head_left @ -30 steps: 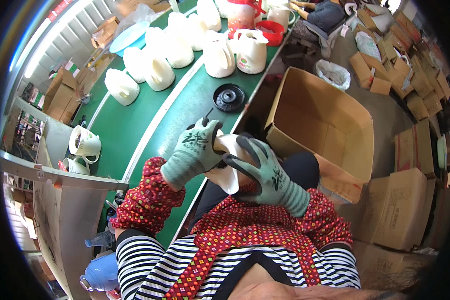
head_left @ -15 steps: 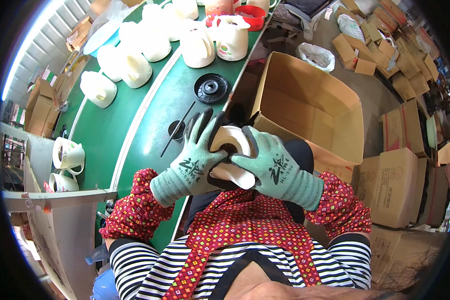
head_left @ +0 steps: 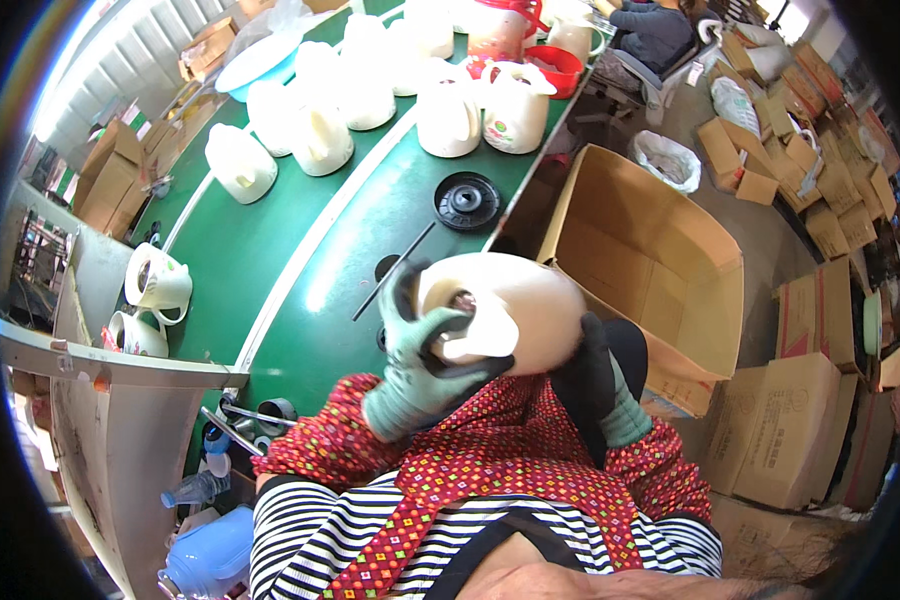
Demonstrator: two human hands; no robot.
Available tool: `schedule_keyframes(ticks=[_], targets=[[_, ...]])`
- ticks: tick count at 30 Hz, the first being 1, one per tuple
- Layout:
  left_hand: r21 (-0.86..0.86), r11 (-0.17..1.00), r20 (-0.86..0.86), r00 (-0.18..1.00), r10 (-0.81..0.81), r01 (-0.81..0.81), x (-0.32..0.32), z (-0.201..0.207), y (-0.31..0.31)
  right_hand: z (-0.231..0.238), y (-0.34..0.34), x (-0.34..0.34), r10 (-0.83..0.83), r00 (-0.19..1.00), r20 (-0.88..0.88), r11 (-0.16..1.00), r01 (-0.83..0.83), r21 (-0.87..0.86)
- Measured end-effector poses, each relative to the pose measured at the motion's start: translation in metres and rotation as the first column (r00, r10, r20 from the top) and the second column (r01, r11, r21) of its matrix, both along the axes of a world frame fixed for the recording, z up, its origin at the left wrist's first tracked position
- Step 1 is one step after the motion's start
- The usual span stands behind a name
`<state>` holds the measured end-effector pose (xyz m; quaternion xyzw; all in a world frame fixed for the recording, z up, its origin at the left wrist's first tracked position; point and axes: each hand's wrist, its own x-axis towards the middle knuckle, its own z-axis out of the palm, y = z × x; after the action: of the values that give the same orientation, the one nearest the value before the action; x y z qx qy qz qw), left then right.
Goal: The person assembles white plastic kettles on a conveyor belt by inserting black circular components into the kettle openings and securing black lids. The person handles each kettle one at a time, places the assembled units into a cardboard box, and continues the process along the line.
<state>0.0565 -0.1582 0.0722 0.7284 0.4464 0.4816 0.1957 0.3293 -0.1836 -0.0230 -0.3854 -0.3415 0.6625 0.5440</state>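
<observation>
A white jug [head_left: 535, 300] lies on its side between my gloved hands, above my lap. My left hand [head_left: 410, 365] curls round its mouth, fingers and thumb gripping the rim beside the spout. My right hand [head_left: 592, 375] presses its dark palm side against the jug's other end. Just beyond, on the green table [head_left: 310, 340], are a black round ridged part [head_left: 467, 201], a thin black rod [head_left: 395, 270] and a small black disc [head_left: 387, 267], partly hidden by my left hand.
Several white jugs [head_left: 320, 135] stand at the far side near a red basin [head_left: 555, 72] and a blue basin [head_left: 258, 68]. An open carton [head_left: 660, 260] sits to my right, with stacked boxes [head_left: 780, 430] beyond. A person [head_left: 655, 35] sits far off. A blue bottle [head_left: 210, 552] is lower left.
The jug has turned from mouth toward me to lying sideways, its mouth to the left. My right hand has moved from the rim to the far end. The view has shifted slightly.
</observation>
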Motion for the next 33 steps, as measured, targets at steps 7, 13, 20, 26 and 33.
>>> schedule_keyframes(ticks=[7, 13, 20, 26, 33], targets=[[-0.379, 0.861, 0.292, 0.927, -0.236, 0.339, -0.047, -0.074, -0.018, 0.047, 0.033, 0.058, -0.459, 0.683, 0.568, 0.885, 0.298, 0.357], [-0.397, 0.832, -0.681, 0.732, 0.016, -0.387, -0.127, -0.146, 0.086, 0.051, 0.037, 0.019, -0.274, 0.152, 0.95, 0.918, -0.254, 0.305], [-0.546, 0.838, -0.18, 0.975, -0.128, 0.009, -0.141, -0.158, 0.102, 0.072, 0.02, 0.028, -0.175, 0.288, 0.941, 0.877, -0.388, 0.282], [-0.846, 0.519, 0.149, 0.989, 0.007, 0.124, -0.045, -0.024, 0.109, 0.1, 0.066, 0.059, 0.114, 0.59, 0.799, 0.888, -0.421, 0.184], [-0.824, 0.448, 0.23, 0.927, -0.297, 0.348, 0.061, 0.059, 0.119, 0.096, 0.171, 0.051, -0.441, 0.418, 0.794, 0.58, -0.542, 0.608]])
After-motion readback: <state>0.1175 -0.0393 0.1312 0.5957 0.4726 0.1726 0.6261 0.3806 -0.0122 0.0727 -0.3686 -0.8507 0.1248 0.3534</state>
